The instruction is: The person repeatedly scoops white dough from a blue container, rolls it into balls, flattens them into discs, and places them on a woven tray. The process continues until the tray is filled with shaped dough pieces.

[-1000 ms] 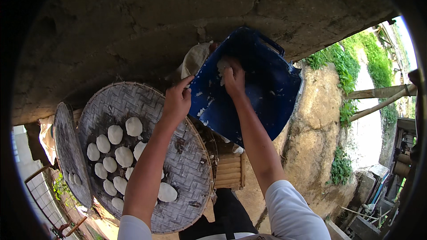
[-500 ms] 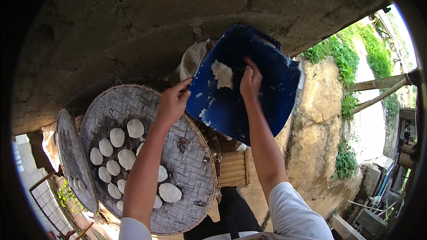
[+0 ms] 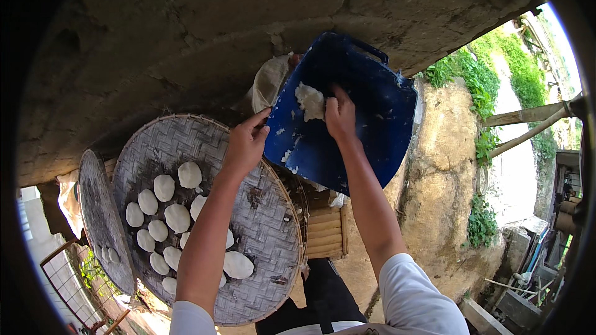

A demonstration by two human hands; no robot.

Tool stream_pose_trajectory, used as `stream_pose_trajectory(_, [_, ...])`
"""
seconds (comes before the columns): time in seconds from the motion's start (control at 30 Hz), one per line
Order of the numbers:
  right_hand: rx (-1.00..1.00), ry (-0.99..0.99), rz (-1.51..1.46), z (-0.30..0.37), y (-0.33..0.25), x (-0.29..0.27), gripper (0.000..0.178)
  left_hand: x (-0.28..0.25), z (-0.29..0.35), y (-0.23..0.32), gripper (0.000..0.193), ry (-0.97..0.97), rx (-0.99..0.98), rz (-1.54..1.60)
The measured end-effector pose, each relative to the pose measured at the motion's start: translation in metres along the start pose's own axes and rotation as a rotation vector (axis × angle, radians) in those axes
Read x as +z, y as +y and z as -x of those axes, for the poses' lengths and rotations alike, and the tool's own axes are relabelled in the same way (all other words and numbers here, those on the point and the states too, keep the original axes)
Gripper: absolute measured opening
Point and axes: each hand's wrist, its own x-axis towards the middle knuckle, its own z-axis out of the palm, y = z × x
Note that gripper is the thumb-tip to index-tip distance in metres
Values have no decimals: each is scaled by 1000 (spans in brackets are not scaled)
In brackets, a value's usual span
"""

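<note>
A deep blue plastic tub point(image 3: 379, 155) is tilted in front of me, its inside smeared with white residue. My left hand point(image 3: 245, 147) grips the tub's left rim between thumb and fingers. Inside it, my right hand point(image 3: 341, 118) reaches against the wall with thumb and forefinger apart; the other fingers are partly hidden. A lump of white dough point(image 3: 309, 102) sticks to the wall right beside that thumb. Left of the tub, several white dough patties point(image 3: 177, 218) lie on a round woven tray point(image 3: 254, 186), partly covered by my left forearm.
A second woven tray point(image 3: 105, 223) leans at the far left with a few small white pieces. Behind the tub stands a whitish sack point(image 3: 268, 84) by a rough wall point(image 3: 186, 43). A slatted wooden piece point(image 3: 325, 234) sits below the tub. Wooden poles point(image 3: 528, 118) jut in at right.
My right hand has shifted left and slightly down inside the tub, closer to the dough lump. The left hand keeps its hold on the rim, and the tub has moved slightly.
</note>
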Motion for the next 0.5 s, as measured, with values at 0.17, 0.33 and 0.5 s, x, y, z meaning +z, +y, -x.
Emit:
stream_pose_trajectory(0.17, [65, 91, 7, 4, -6, 27, 57, 4, 1, -2, 41, 3, -25, 34])
stream_pose_trajectory(0.33, [56, 302, -78, 7, -37, 74, 50, 6, 6, -3, 41, 29, 22, 25])
stream_pose_trajectory(0.5, [241, 375, -269, 11, -71, 92, 34, 8, 10, -4, 42, -28, -10, 78])
